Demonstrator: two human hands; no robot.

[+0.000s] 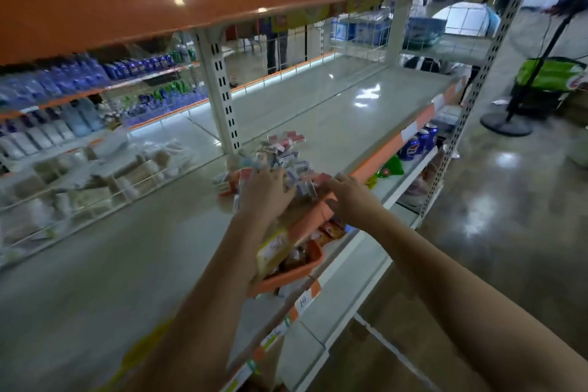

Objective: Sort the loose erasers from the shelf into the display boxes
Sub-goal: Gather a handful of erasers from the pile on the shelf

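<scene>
- Left hand (262, 192): reaches onto the shelf (318, 111), fingers spread and laid on the near edge of the heap of loose erasers (283, 154); no grip is visible.
- Right hand (346, 197): fingers straight, resting at the shelf's front lip beside the heap.
- Display box (230, 181): orange, partly hidden just left of the left hand.
</scene>
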